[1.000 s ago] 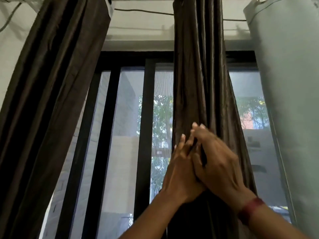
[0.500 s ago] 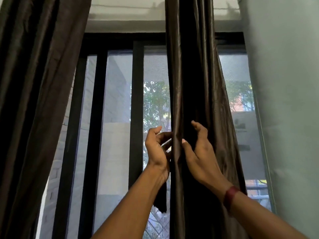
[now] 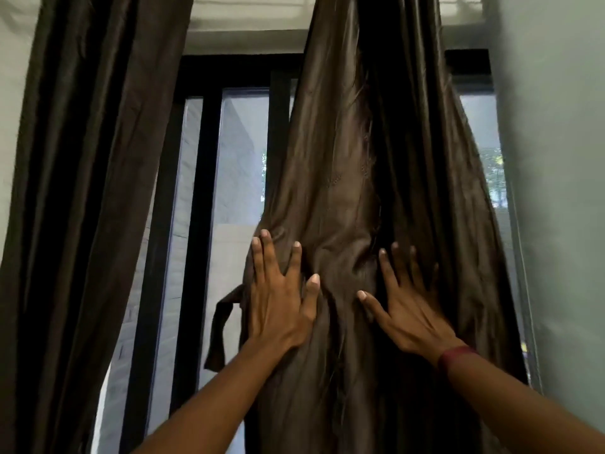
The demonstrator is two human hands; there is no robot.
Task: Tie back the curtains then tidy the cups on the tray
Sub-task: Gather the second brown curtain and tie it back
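Brown curtain [image 3: 343, 191]: centre to right of frame, running from the top edge past the bottom edge and bunched to a waist at mid-height. We take it as the panel being tied back.

Risk, our judgement: neither hand grips anything, so only pressure holds the gather. The cloth looks slippery. If a palm lifts before a tie goes round, the folds will likely spill back across the glass. The tie strap [image 3: 222, 326] dangles unheld at the curtain's left edge, just left of the left hand. It could swing behind the panel. We cannot tell where its other end is fixed.

Look: satin sheen, deep vertical folds above, creased and puckered at the waist. There is a faint line of stitch marks on the flat fold above it.

Left hand [image 3: 278, 299]: fingers straight and spread, palm pressed on the left side of the gather. Right hand [image 3: 409, 306]: the same on the right side, in shadow, with a red band [image 3: 456, 355] at the wrist.

Outward: a second curtain [image 3: 82, 191] at the far left of frame, with no tie visible on it. A black window frame [image 3: 199, 224] stands between the two. A pale wall [image 3: 556, 191] runs along the right edge.
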